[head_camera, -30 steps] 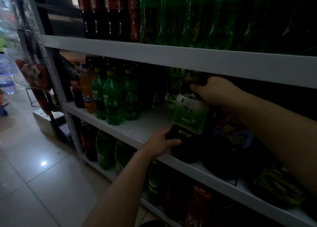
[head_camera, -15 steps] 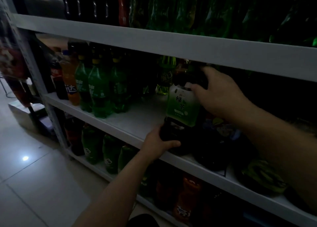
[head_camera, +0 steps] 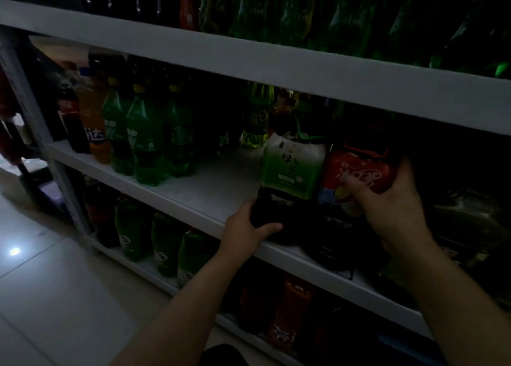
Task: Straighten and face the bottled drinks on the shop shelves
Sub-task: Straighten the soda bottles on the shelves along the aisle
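The right hand (head_camera: 392, 208) is shifting off the green tea bottle (head_camera: 293, 166), its fingers (head_camera: 355, 190) now curling round the neighbouring red-labelled bottle (head_camera: 356, 169). The left hand (head_camera: 249, 227) is still gripping the tea's base at the shelf (head_camera: 210, 196) front edge.

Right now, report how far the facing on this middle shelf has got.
Done: the green soda bottles on the left stand upright in rows, and the green tea bottle faces label-out. In hand: the left hand grips its base while the right hand holds the red-label bottle beside it. Left: the bottles further right, too dark to judge.
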